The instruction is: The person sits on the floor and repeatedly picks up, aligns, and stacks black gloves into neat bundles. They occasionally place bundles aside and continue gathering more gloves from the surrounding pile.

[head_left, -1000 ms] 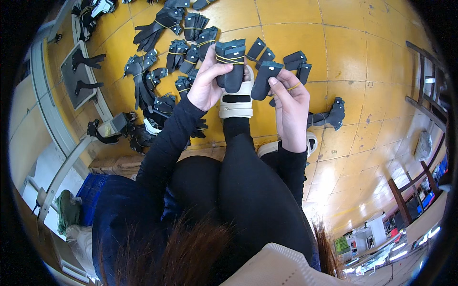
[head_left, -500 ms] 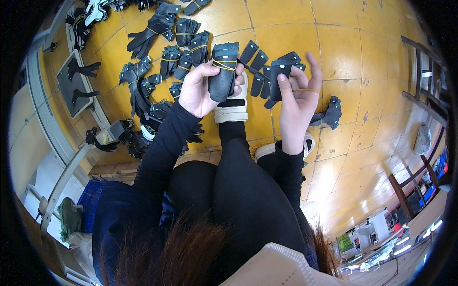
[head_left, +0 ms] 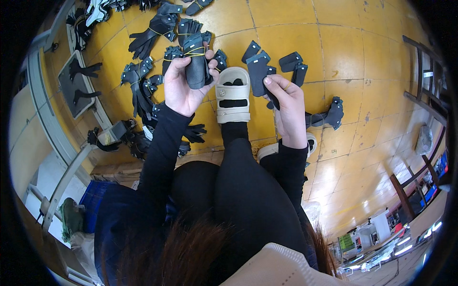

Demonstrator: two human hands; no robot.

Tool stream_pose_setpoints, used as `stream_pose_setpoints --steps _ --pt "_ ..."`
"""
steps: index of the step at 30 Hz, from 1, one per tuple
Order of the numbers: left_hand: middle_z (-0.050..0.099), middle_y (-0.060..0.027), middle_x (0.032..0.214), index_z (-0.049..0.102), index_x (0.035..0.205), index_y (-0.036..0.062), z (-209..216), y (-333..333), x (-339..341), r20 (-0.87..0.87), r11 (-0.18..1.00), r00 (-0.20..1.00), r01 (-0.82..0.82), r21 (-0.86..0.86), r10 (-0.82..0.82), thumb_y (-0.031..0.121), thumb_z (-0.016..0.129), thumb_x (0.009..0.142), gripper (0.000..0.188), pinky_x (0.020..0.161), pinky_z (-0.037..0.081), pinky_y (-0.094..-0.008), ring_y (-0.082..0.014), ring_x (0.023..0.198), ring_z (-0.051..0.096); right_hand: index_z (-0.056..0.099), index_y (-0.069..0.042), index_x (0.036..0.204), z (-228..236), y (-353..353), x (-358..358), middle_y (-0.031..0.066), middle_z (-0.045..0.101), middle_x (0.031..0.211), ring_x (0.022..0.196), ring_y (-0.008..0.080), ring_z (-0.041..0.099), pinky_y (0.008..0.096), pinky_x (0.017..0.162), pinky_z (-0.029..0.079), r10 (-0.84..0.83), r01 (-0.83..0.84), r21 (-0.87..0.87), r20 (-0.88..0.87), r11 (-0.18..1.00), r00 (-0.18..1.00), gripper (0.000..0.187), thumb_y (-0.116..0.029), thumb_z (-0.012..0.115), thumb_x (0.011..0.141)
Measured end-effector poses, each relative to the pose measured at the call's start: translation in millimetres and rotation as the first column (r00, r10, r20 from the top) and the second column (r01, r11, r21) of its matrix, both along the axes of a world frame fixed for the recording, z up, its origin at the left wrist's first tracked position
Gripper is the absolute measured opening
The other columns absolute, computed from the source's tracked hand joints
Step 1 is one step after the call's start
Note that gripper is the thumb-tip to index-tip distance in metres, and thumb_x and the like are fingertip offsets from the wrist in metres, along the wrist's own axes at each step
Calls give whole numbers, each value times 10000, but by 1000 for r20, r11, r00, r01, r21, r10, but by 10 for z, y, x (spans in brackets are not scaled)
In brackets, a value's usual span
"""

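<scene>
My left hand (head_left: 180,94) is closed round a bundle of black strap pieces (head_left: 194,74), with a yellow rubber band wrapped about its upper part. The bundle stands upright in my fingers, above other bundles on the floor. My right hand (head_left: 289,107) pinches black flat strap pieces (head_left: 257,72) between thumb and fingers; how many is hard to make out. A yellow rubber band (head_left: 287,86) shows at a finger of that hand. Beyond it, loose black pieces (head_left: 299,72) lie on the floor.
Several banded bundles (head_left: 160,28) cover the yellow tiled floor (head_left: 286,14) at the far left. A black bundle (head_left: 334,113) lies to the right. My sandalled foot (head_left: 233,102) is between my hands. A metal frame (head_left: 55,138) borders the left, a dark rack (head_left: 422,81) the right.
My left hand has moved left with the banded bundle, away from my right hand. My right hand has shifted slightly left and down, its raised finger now bent in, still pinching black pieces.
</scene>
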State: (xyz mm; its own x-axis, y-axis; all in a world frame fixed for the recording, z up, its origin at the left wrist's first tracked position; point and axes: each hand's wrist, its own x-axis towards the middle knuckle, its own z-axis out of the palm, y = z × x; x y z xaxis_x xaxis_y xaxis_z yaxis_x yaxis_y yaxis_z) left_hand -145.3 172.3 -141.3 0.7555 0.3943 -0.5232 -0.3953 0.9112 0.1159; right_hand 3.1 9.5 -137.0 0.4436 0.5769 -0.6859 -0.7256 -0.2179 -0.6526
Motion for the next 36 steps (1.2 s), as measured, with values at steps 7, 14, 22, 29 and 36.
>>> stream_pose_setpoints --steps 7,14,22,29,36 --pt "541 -160 1184 425 1275 28 -83 -128 -32 -235 933 954 246 261 -186 97 561 866 436 867 502 -360 -261 1038 565 675 59 903 28 24 -55 20 590 856 822 87 538 208 745 407 -9 2 51 143 999 990 141 -67 662 840" --pt "629 -70 1027 504 1117 38 63 -383 251 -502 847 862 213 488 72 -128 675 730 455 834 515 -300 -167 926 642 656 21 1061 58 91 -209 49 613 969 818 99 568 217 740 448 75 -107 55 408 993 910 222 -8 619 844" --pt "625 -79 1022 502 1126 25 89 -350 236 -499 837 866 261 481 17 -149 661 716 472 847 516 -307 -172 936 639 360 -29 1388 135 100 -180 55 590 1023 919 108 581 230 828 470 -192 158 137 287 978 939 556 42 555 872" --pt "597 -63 1081 445 1218 38 45 -404 233 -500 768 862 378 517 -87 -59 686 765 522 859 497 -294 -149 990 606 670 43 905 138 107 -187 36 574 864 737 94 535 212 657 410 149 -88 -139 529 986 836 163 -95 678 820" --pt "491 -145 1290 234 1421 71 136 -399 248 -213 833 943 326 448 -254 118 553 907 607 997 410 -349 -203 1190 495 685 28 895 288 129 -234 66 584 811 737 126 552 229 661 424 124 -83 -97 582 992 804 119 -41 684 799"
